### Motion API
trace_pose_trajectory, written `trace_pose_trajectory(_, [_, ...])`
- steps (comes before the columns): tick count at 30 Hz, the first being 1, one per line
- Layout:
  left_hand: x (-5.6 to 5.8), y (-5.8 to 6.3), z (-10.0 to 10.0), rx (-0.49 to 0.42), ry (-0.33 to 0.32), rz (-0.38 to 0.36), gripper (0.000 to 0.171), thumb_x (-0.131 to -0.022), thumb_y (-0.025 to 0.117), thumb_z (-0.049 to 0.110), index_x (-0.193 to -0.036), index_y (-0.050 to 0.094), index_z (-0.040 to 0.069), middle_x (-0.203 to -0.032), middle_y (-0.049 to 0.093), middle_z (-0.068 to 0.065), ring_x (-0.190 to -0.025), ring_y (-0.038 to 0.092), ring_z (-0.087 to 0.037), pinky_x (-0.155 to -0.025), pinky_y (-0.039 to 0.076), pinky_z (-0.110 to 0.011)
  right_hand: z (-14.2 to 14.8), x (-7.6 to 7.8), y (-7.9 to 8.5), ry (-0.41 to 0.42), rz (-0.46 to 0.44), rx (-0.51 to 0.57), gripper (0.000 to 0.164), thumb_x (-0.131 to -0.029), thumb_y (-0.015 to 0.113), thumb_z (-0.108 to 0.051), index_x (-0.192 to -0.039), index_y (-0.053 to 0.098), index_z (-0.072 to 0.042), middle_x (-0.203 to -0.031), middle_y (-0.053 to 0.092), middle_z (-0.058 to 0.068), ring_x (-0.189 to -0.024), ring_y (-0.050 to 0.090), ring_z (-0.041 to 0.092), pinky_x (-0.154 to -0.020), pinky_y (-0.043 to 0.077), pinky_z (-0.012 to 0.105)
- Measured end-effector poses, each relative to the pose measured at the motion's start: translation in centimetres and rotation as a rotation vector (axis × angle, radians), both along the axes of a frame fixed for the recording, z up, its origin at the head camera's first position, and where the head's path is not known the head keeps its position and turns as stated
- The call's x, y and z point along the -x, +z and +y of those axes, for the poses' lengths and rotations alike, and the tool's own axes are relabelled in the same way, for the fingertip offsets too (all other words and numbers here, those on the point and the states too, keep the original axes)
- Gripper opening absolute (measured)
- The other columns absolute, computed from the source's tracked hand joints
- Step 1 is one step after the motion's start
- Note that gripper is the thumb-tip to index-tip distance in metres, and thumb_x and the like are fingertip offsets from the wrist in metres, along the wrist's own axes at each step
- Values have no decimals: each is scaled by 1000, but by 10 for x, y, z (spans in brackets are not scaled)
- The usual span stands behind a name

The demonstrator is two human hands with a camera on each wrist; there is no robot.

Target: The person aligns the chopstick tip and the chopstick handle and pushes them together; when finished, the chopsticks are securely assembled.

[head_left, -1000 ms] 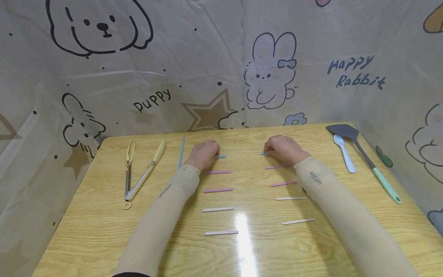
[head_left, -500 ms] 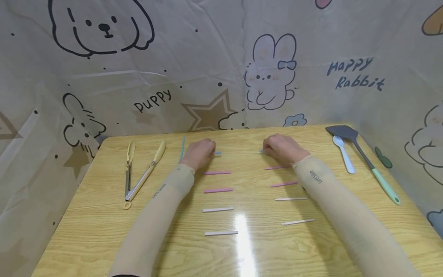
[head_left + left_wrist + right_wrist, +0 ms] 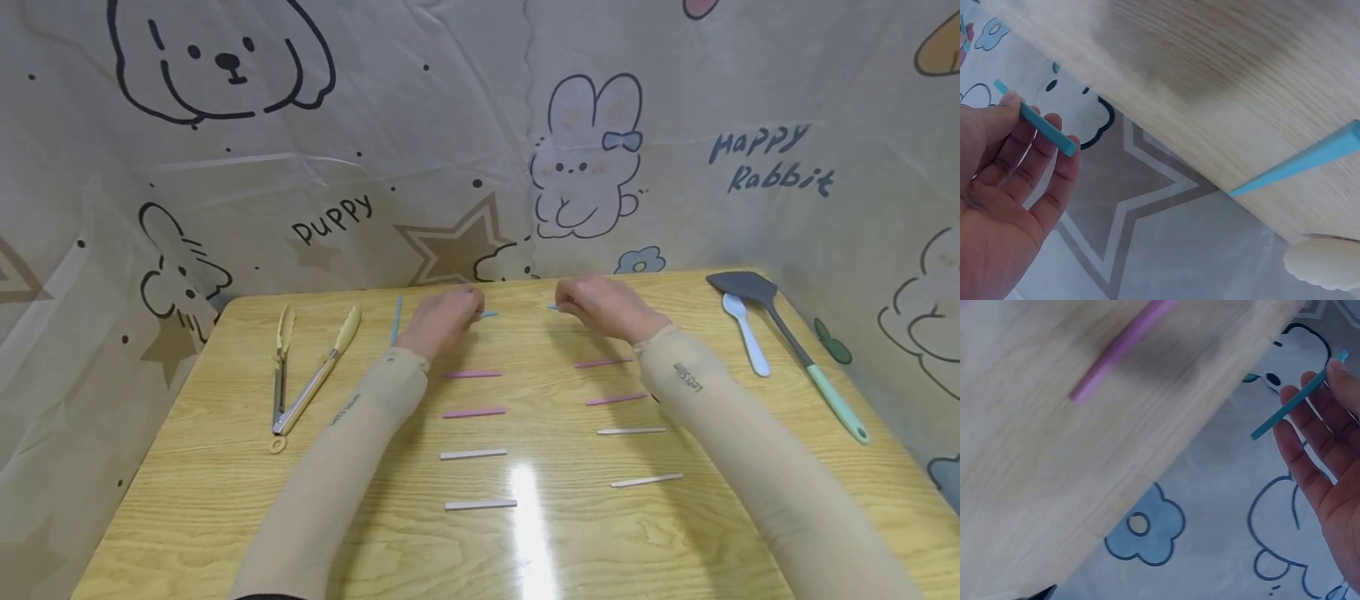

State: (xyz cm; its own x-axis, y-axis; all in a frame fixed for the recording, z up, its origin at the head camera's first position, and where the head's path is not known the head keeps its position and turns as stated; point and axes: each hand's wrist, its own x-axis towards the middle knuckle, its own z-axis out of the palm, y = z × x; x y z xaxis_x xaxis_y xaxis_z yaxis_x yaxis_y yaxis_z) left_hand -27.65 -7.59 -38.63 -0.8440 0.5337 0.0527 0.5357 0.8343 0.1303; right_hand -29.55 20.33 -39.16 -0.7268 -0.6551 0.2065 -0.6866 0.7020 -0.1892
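Note:
In the head view my left hand (image 3: 444, 318) is raised near the table's back edge. Its thumb and fingers pinch a short blue stick (image 3: 1046, 130), clear of the tabletop in the left wrist view. Opposite it, my right hand (image 3: 606, 307) pinches another slim blue stick (image 3: 1297, 403) between thumb and fingers. The tips of both sticks point toward each other across a gap. A third blue stick (image 3: 397, 321) lies on the table just left of my left hand, partly hidden by it.
Pink sticks (image 3: 474, 412) and white sticks (image 3: 473, 454) lie in two columns on the wooden table (image 3: 555, 533). Tongs (image 3: 311, 387) lie spread at the left. At the back right are a spatula (image 3: 798, 342) and a light blue spoon (image 3: 750, 337). A printed curtain hangs behind.
Both hands have lifted their blue sticks off the table, moving up and toward the back edge. They have come slightly closer together. The other sticks and the utensils stay where they were.

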Motion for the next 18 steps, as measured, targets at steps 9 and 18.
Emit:
trace_pose_trajectory(9, [2, 2, 6, -68, -32, 47, 14, -104, 52, 15, -110, 59, 5, -96, 59, -5, -84, 59, -18, -72, 52, -28, -8, -1, 6, 32, 11, 52, 5, -99, 61, -13, -99, 60, -8, -84, 64, 3, -68, 56, 14, -63, 52, 32])
trace_pose_trajectory(18, [1, 6, 11, -199, -34, 35, 16, -103, 52, 13, -110, 60, 1, -101, 61, -9, -93, 61, -23, -80, 53, -30, -17, -2, 11, 59, 11, 131, 4, -100, 59, -9, -102, 59, -6, -86, 62, 3, -71, 55, 16, -66, 50, 33])
